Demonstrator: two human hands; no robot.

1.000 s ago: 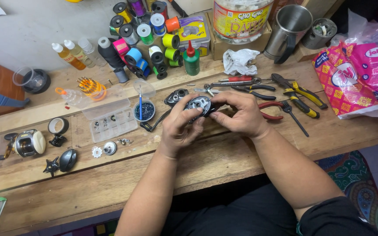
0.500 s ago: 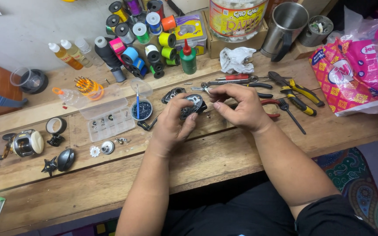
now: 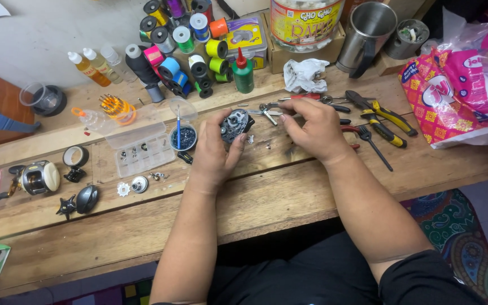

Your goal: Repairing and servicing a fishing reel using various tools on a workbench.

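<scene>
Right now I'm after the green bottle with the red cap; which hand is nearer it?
Left. The left hand lies just below the green bottle; the right hand is further right.

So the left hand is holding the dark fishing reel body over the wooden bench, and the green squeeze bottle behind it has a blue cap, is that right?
Not quite. The head view shows the green squeeze bottle has a red cap, not a blue one. The rest holds: the left hand is holding the dark fishing reel body over the wooden bench.
</scene>
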